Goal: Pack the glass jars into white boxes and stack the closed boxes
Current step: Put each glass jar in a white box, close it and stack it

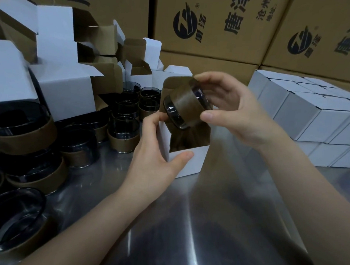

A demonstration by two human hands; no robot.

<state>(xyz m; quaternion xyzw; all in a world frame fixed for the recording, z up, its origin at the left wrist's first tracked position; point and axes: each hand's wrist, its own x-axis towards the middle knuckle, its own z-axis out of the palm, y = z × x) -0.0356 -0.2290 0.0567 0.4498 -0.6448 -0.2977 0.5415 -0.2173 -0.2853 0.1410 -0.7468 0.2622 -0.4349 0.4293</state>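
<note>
I see my right hand [230, 111] pinching a dark glass jar [183, 108] wrapped in a brown paper sleeve, thumb on the near side and fingers curled over the far rim. The jar is tilted on its side, held just above the mouth of an open white box [185, 163] that stands on the steel table [216, 225] near its middle. My left hand [159, 151] clasps that box, thumb pressed on the front wall, fingers on the left wall up by the raised flap. More sleeved jars [123, 129] crowd the table's left edge, some stacked. Behind them, empty white boxes [58, 65] with open flaps are piled toward the far left corner. Closed white boxes [312, 117] sit stacked in rows along the right edge. Brown printed cartons [216, 23] rise behind the far edge.
</note>
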